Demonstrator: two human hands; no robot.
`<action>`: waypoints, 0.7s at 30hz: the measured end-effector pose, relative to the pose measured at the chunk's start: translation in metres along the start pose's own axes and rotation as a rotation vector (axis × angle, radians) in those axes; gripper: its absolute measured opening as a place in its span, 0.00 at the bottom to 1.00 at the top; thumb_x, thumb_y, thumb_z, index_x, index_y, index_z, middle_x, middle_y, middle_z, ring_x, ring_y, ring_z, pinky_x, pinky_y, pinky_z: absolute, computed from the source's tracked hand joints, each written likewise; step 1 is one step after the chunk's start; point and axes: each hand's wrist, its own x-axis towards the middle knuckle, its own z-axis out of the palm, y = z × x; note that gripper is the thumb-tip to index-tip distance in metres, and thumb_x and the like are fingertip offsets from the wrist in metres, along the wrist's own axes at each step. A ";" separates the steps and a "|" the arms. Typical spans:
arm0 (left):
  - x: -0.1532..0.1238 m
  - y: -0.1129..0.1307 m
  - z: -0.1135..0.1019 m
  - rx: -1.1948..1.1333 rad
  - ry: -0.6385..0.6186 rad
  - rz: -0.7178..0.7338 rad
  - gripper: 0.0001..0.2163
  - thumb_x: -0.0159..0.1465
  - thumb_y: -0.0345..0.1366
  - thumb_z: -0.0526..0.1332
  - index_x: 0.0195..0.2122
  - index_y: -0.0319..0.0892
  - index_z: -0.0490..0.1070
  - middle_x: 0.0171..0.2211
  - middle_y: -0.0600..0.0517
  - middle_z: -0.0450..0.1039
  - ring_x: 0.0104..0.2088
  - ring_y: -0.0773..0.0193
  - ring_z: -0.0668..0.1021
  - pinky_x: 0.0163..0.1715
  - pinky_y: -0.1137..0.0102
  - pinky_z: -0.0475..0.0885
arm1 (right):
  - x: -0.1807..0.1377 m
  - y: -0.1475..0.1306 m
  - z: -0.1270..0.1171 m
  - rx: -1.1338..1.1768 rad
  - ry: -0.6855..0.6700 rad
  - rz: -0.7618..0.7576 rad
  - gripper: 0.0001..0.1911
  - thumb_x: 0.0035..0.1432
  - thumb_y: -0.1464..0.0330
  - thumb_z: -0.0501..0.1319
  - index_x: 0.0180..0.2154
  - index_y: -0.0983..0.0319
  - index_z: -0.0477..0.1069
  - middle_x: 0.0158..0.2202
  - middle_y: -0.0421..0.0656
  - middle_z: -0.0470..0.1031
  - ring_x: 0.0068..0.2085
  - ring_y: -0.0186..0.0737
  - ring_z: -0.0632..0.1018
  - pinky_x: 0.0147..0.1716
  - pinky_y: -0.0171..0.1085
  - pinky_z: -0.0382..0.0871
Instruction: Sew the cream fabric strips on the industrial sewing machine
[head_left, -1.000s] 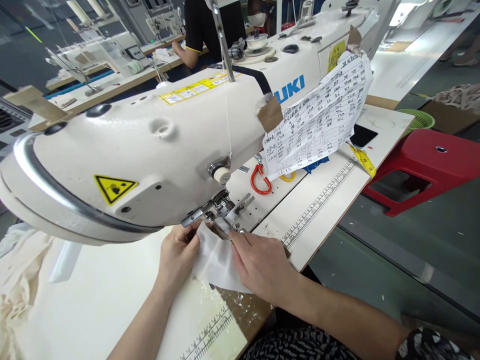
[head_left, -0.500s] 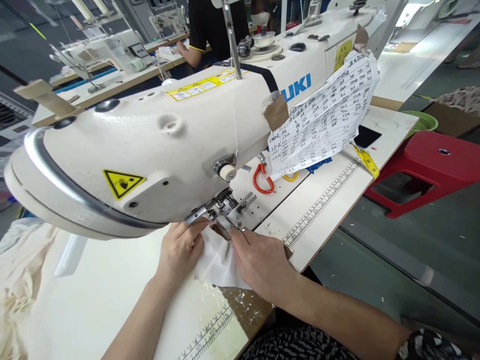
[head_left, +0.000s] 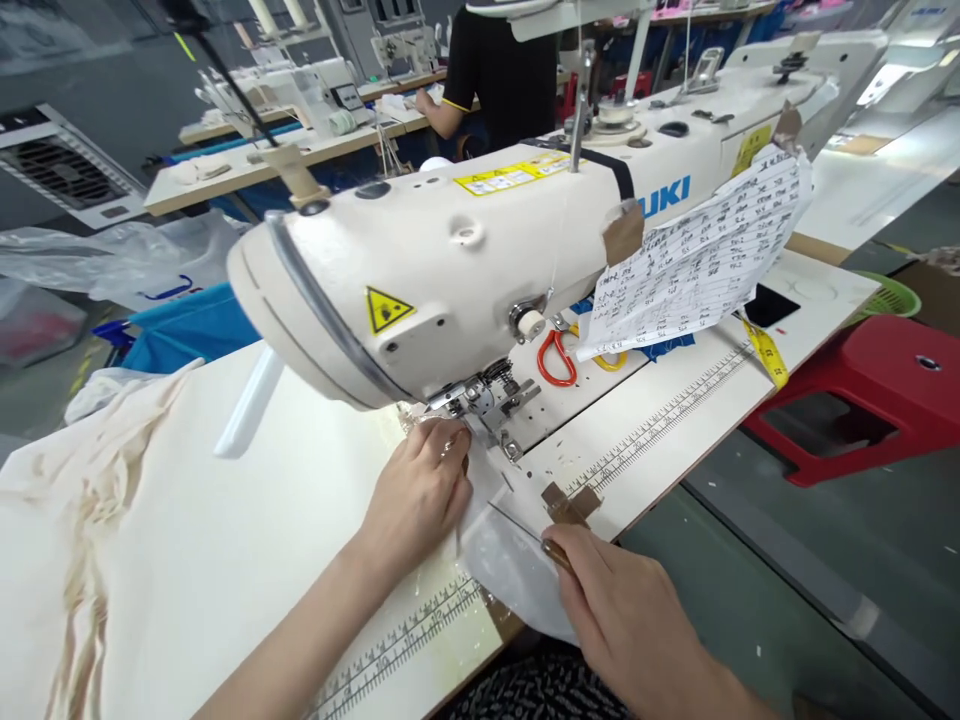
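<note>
The left hand (head_left: 420, 490) sits at the centre of the frame, with the forearm coming up from the lower left. The wrist is low and the fingers are bent, their tips bearing down on the small piece of thin white cloth (head_left: 510, 565) right at the metal presser foot (head_left: 487, 400). Whether those fingertips pinch the cloth or only press it cannot be told.

The right hand (head_left: 622, 610) is in the lower right of the frame, knuckles up. Its thumb and forefinger are closed on the near right edge of the cloth, just below a patch of brown tape (head_left: 570, 503). The cloth lies on the front edge of the white worktop (head_left: 262, 520), stretched between the two hands, with its lower part hanging over the edge.

The large white sewing machine (head_left: 487, 250) hangs over the left hand and hides the needle. A handwritten paper sheet (head_left: 697, 265) is taped to its arm. Below the sheet lie red-handled scissors (head_left: 559, 358) and a yellow tape measure (head_left: 765, 352).

A heap of cream cloth (head_left: 75, 500) fills the lower left, with a blue bin (head_left: 187, 325) behind it. A red plastic stool (head_left: 862, 400) stands at the right, beside a green basket (head_left: 889, 295). A person in a black shirt (head_left: 502, 70) works at the top centre.
</note>
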 end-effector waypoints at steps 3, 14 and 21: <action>-0.003 0.013 0.006 0.043 0.027 -0.062 0.16 0.68 0.29 0.50 0.51 0.28 0.71 0.49 0.36 0.72 0.51 0.48 0.71 0.48 0.55 0.77 | 0.003 0.003 -0.002 -0.044 -0.020 -0.024 0.17 0.64 0.79 0.47 0.50 0.62 0.66 0.34 0.44 0.80 0.29 0.41 0.81 0.23 0.37 0.70; -0.019 0.016 0.012 0.022 0.045 -0.066 0.21 0.70 0.33 0.47 0.59 0.29 0.66 0.58 0.38 0.70 0.59 0.49 0.70 0.56 0.54 0.71 | 0.006 0.005 -0.005 -0.127 -0.060 -0.091 0.18 0.66 0.78 0.47 0.53 0.66 0.67 0.38 0.48 0.80 0.33 0.44 0.82 0.27 0.38 0.76; -0.017 0.019 0.012 0.061 0.013 -0.100 0.22 0.70 0.35 0.46 0.61 0.30 0.64 0.58 0.37 0.69 0.60 0.47 0.69 0.56 0.53 0.70 | 0.017 0.004 -0.006 -0.166 -0.084 -0.067 0.17 0.65 0.79 0.49 0.50 0.65 0.69 0.36 0.47 0.80 0.30 0.44 0.82 0.24 0.38 0.73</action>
